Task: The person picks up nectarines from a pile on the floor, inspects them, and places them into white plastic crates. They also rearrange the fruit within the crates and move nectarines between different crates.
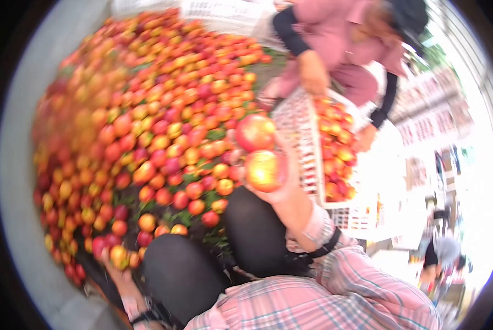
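Observation:
My right hand (291, 190) is raised in front of me with its fingers curled around two nectarines, a red one (255, 132) and a yellow-orange one (264, 171). Down at the lower left, my left hand (117, 270) is closed on a yellow-red nectarine (119, 256) at the edge of the pile. A redder nectarine (99, 246) touches its fingertips; whether it is gripped too is hard to see. A broad heap of red and yellow nectarines (169, 110) with some green leaves spreads over the ground ahead of my knees.
A white plastic crate (315, 159) of nectarines stands right of my raised hand. Behind it a co-worker in pink (334, 33) crouches with both hands at the crate. More white crates (219, 14) line the far edge. A grey wall (21, 165) borders the left.

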A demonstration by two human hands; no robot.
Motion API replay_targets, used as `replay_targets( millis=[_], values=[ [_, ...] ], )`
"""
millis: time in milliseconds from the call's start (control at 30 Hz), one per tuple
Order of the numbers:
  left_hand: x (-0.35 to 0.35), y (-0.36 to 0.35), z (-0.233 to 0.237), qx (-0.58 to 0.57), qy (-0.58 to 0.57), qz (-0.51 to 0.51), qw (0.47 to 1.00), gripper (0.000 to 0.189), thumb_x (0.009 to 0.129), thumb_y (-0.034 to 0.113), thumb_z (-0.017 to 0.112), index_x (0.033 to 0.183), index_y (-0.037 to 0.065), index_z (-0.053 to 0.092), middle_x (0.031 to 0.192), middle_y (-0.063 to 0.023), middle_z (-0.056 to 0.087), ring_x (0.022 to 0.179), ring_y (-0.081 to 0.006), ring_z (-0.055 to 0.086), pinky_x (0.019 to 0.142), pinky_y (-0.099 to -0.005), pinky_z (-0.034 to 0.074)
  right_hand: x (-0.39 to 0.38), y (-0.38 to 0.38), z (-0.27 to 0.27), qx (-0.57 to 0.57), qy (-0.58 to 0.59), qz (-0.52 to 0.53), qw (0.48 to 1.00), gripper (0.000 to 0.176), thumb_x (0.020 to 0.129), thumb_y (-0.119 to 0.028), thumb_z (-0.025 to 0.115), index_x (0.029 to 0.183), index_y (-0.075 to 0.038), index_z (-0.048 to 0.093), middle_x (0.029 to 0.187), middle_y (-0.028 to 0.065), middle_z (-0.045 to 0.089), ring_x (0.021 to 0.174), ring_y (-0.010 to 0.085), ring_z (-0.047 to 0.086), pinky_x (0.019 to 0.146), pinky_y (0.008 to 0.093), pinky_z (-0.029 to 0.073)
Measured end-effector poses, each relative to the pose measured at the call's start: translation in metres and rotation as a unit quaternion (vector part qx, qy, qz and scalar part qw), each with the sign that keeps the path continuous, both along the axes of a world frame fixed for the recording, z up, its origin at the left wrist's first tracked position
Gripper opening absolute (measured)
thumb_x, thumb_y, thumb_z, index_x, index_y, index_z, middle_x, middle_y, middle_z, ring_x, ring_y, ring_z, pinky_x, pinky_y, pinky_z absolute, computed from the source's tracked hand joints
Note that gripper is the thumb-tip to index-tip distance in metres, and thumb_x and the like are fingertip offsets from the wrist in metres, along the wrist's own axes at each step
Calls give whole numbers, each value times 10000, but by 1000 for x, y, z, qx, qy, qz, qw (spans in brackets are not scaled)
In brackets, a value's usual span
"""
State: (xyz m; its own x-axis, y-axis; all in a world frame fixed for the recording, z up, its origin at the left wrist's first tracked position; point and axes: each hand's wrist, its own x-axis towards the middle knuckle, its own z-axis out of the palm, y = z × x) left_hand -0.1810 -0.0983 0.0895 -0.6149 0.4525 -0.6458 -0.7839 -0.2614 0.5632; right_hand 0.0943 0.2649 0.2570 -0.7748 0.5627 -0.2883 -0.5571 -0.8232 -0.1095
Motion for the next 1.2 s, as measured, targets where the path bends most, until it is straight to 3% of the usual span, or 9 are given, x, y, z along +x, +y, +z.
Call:
replay_targets(
  millis=[267, 400, 533, 633, 767, 900, 933, 1033, 1200],
  values=[
    [20, 6, 95, 98, 132, -15, 986, 528, 828, 369, 658, 1267, 174, 439, 1211, -141, 502, 1012, -358, 561, 626, -357, 554, 184, 72, -33, 52, -263, -351, 897, 387, 854, -311, 588, 1152, -87, 482, 1136, 158, 530, 1053, 362, 526, 846, 503, 482],
    [46, 38, 151, 100, 142, 0, 985, 504, 839, 394, 635, 1259, 185, 449, 1256, -134, 464, 1046, -358, 538, 660, -370, 525, 239, 100, -60, 37, -374, -352, 857, 485, 840, -308, 607, 1250, -172, 386, 1214, 124, 465, 1064, 301, 523, 796, 580, 471],
    [48, 55, 168, 83, 263, -48, 960, 497, 881, 416, 563, 1275, 145, 428, 1213, -136, 499, 1010, -313, 560, 652, -350, 498, 238, 88, -52, 1, -571, -271, 775, 589, 818, -235, 642, 1321, -148, 346, 1150, 107, 453, 995, 236, 512, 803, 517, 489],
    [138, 104, 237, -10, 463, -64, 884, 567, 917, 453, 479, 1321, 69, 378, 1155, -141, 541, 930, -261, 584, 657, -335, 488, 228, 58, -60, 127, -508, -286, 803, 596, 825, -238, 636, 1327, -110, 342, 1118, 93, 461, 969, 190, 511, 800, 428, 503],
    [150, 124, 252, 92, 416, -334, 841, 661, 877, 432, 537, 1355, 24, 333, 1116, -166, 541, 917, -228, 590, 693, -314, 480, 179, -20, -6, 258, -331, -108, 901, 591, 856, -314, 605, 1347, -106, 351, 1173, 78, 446, 1060, 188, 486, 818, 368, 492],
    [221, 187, 275, 47, 481, -426, 765, 738, 552, 250, 840, 1172, 35, 505, 1210, -127, 445, 1041, -276, 545, 859, -361, 463, 137, -82, 26, 259, -39, 5, 965, 827, 821, -508, 609, 1460, -223, 167, 1345, 118, 310, 1193, 268, 406, 902, 473, 450],
    [236, 202, 272, 56, 592, -426, 682, 725, 534, 240, 848, 1157, 62, 523, 1211, -145, 436, 1045, -302, 540, 873, -373, 462, 132, -90, 34, 262, 5, 14, 965, 912, 788, -545, 622, 1474, -259, 95, 1420, 121, 212, 1251, 315, 345, 950, 536, 397],
    [286, 231, 261, 9, 783, -371, 500, 716, 507, 266, 866, 1140, 148, 554, 1248, -212, 372, 1063, -384, 519, 869, -409, 482, 129, -96, 37, 348, 22, -117, 930, 924, 792, -569, 601, 1479, -201, 104, 1468, 110, 214, 1337, 248, 293, 1055, 442, 334],
    [328, 258, 251, -46, 765, -404, 499, 758, 600, 408, 812, 1235, 148, 491, 1267, -270, 335, 1048, -446, 533, 785, -441, 521, 157, -82, 22, 265, 6, -190, 945, 827, 851, -628, 469, 1446, -122, 198, 1456, 97, 281, 1314, 248, 356, 1074, 409, 324]
  ],
)
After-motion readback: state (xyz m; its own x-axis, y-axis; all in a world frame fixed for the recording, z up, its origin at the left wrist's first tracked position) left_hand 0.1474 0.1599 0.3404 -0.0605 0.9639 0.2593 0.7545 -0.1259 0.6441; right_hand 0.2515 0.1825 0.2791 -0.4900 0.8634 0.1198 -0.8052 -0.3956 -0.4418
